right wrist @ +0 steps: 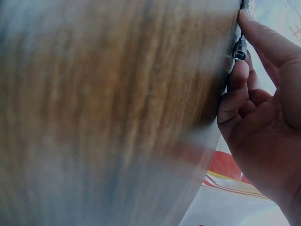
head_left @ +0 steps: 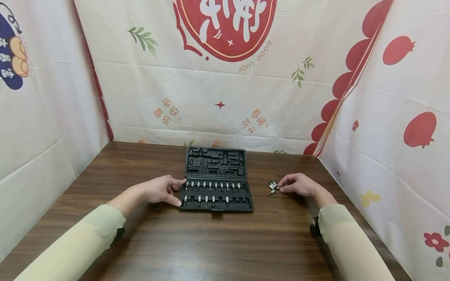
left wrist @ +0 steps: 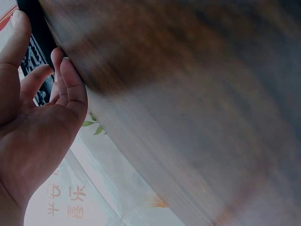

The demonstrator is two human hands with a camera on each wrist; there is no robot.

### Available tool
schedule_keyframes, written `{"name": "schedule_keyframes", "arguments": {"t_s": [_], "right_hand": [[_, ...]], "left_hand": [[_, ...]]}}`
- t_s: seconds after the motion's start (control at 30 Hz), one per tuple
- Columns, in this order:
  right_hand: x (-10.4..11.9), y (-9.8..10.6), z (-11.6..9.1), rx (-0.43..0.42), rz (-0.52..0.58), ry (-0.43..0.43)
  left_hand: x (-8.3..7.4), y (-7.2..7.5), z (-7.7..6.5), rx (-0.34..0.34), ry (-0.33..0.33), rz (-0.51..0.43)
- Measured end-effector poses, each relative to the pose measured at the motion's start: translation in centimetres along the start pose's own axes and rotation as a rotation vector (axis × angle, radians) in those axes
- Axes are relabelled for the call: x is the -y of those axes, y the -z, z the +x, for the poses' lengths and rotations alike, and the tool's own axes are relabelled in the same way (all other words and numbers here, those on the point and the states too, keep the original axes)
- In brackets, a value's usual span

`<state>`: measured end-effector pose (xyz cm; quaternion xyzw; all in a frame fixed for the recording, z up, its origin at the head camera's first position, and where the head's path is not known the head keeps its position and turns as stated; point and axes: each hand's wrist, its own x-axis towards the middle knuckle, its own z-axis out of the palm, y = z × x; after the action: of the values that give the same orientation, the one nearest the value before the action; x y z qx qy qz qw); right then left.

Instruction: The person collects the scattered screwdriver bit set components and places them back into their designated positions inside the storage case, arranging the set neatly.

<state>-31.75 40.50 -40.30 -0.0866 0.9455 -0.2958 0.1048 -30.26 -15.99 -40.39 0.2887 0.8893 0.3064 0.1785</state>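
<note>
A black bit-socket case (head_left: 218, 211) lies unfolded on the table. Two rows of silver bit sockets (head_left: 206, 200) stand in its near half; some slots in the front row hold none. My left hand (head_left: 161, 190) grips the case's left edge, thumb on the front corner and index finger by the hinge. In the left wrist view, the other fingers of the left hand (left wrist: 42, 113) curl beside the case. To the right, my right hand (head_left: 299, 185) pinches a bit socket at the edge of a small pile of loose bit sockets (head_left: 272, 192). Another bit socket (right wrist: 240, 49) shows near the fingers in the right wrist view.
The case's lid (head_left: 215, 162), with moulded recesses, leans back toward the cloth. Brown wooden table (head_left: 211, 249) spreads in front and to both sides. Printed cloth hangings (head_left: 211, 86) enclose the back, left and right.
</note>
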Motion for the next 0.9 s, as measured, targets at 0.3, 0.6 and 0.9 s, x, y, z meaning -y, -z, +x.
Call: {"name": "schedule_keyframes", "arguments": {"t_s": [0.3, 0.6, 0.9], "right_hand": [[0.0, 0.0, -0.2, -0.007, -0.017, 0.017], [0.3, 0.5, -1.0, -0.036, 0.078, 0.03], [0.7, 0.6, -1.2, -0.053, 0.159, 0.054]], "left_hand": [[0.0, 0.0, -0.1, -0.007, 0.015, 0.004], [0.0, 0.0, 0.0, -0.006, 0.007, 0.005], [-0.1, 0.0, -0.1, -0.002, 0.014, 0.003]]}}
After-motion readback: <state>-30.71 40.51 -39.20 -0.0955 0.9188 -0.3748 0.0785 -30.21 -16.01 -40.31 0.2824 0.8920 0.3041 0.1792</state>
